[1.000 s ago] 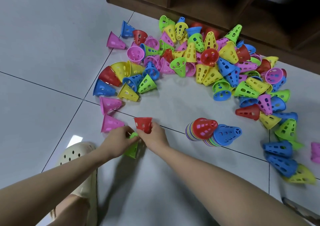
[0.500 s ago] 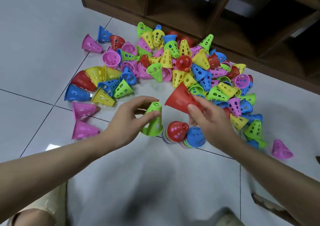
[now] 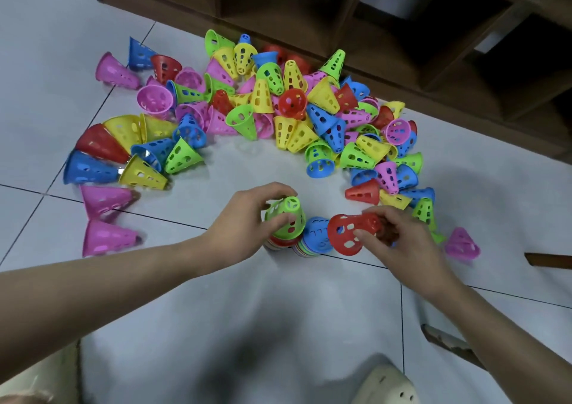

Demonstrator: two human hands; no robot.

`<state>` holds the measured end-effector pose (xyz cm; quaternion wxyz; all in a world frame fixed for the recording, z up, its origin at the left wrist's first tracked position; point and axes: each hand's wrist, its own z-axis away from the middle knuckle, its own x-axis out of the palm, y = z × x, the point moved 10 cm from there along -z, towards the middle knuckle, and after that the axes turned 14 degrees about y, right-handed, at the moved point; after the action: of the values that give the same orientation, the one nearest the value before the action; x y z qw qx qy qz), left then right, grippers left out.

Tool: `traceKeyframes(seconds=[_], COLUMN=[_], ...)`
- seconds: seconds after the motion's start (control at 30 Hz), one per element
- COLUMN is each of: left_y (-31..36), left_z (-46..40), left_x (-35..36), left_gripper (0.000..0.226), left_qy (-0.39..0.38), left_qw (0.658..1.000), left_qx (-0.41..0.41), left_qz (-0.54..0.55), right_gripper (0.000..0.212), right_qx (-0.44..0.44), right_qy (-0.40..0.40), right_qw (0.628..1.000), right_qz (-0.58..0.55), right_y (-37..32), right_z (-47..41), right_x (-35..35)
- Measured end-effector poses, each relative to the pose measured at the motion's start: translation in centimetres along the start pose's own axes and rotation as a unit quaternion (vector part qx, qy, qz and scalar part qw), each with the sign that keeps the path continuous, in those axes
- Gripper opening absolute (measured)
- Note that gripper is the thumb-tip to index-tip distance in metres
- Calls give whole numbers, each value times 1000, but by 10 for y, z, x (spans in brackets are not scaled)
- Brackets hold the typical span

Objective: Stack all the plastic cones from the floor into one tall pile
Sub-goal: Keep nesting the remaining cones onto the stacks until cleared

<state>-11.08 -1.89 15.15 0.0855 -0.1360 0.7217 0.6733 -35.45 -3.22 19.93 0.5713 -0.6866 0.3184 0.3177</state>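
My left hand (image 3: 247,217) grips a green cone (image 3: 286,217) seated on the left stack (image 3: 283,242). My right hand (image 3: 399,242) pinches a red cone (image 3: 349,233) beside the blue-topped stack (image 3: 317,238); loose cones (image 3: 278,109) litter the floor (image 3: 247,310) beyond.

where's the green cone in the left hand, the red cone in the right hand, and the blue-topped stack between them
green cone (image 3: 286,217), head view, perforated side wall
red cone (image 3: 348,233), head view, side wall near the wide rim
blue-topped stack (image 3: 317,234), head view, top blue cone's side

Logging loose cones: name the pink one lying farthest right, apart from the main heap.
The lone pink cone on its side, right of the right hand; every other pink cone lies in the heap or at its left edge.
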Motion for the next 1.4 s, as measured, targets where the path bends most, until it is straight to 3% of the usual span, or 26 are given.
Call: traceKeyframes(seconds=[0.23,0.5,0.57,0.7,0.87,0.93,1.07,1.17,1.23,1.4], left_y=[-23,-55,-69,-91,-119,-129,-150,-159,-162,-177], left_z=[-1,1,5,5,5,11,25,32,35,39], left_x=[22,0,-18,-82,-168,-179,-180,-179,-178,-184], left_gripper=[22,33,34,59,63,66,62,51,39,26], left_qy=[-74,-107,-108,-68,-22,-38,-108,-127,-135,-155], left_qw=[990,971,966,926,900,888,838,844,850,842], left_qx=[47,40,24,44,24,13,5,1,-9,-29], left_qz=[-114,-209,-235,-368,-434,-458,-535,-522,-510,-516], right_gripper=[33,31,30,30,44,54,55,42,35,31], right_qx=[-70,-58,-34,0,-82,-112,-176,-265,-298,-264], right_qy=[-33,-80,-75,-85,-113,-67,12,29,9,-79], right_qw=[996,992,995,996,978,973,974,961,954,961], right_qz=[50,76,50,26,158,190,139,77,33,20], right_y=[3,10,13,18,-1,-17,-69,-124,-151,-167], right_z=[-4,-2,-3,-7,-13,-24,-32,-26,-20,-19], right_x=[33,70,74,78,73,63,64,85,106,153])
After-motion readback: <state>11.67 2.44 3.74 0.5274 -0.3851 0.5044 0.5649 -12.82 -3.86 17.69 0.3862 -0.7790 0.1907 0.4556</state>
